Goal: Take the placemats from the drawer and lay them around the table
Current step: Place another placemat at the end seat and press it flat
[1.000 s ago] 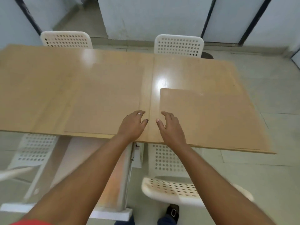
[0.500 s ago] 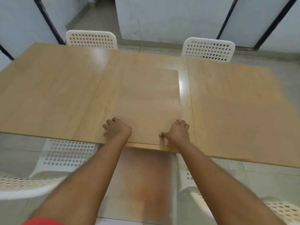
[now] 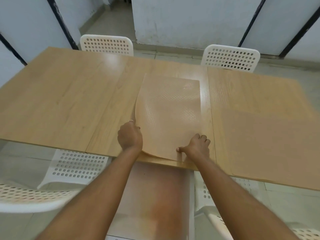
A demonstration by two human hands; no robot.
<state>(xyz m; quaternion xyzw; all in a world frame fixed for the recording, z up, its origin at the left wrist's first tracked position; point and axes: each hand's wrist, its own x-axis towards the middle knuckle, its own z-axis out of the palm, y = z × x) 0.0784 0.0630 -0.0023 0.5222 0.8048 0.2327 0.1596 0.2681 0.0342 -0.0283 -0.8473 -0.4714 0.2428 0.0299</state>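
Note:
A tan wood-grain placemat (image 3: 170,115) lies near the front edge of the wooden table (image 3: 69,101), with its left side curled up off the surface. My left hand (image 3: 130,135) grips that raised left edge. My right hand (image 3: 196,146) holds the mat's front right corner, thumb pressed on top. More mat edges show beneath its front edge, so it seems to top a thin stack. A second placemat (image 3: 266,141) lies flat on the right part of the table.
White perforated chairs stand around the table: two at the far side (image 3: 106,44) (image 3: 231,57), one at the near left (image 3: 76,166), another at the near right (image 3: 225,213). Grey walls with dark frames close off the back; tiled floor below.
My view and both hands have shifted left from the right-hand mat to the middle mat. My left hand has lifted that mat's left edge, which lay flat half a second ago.

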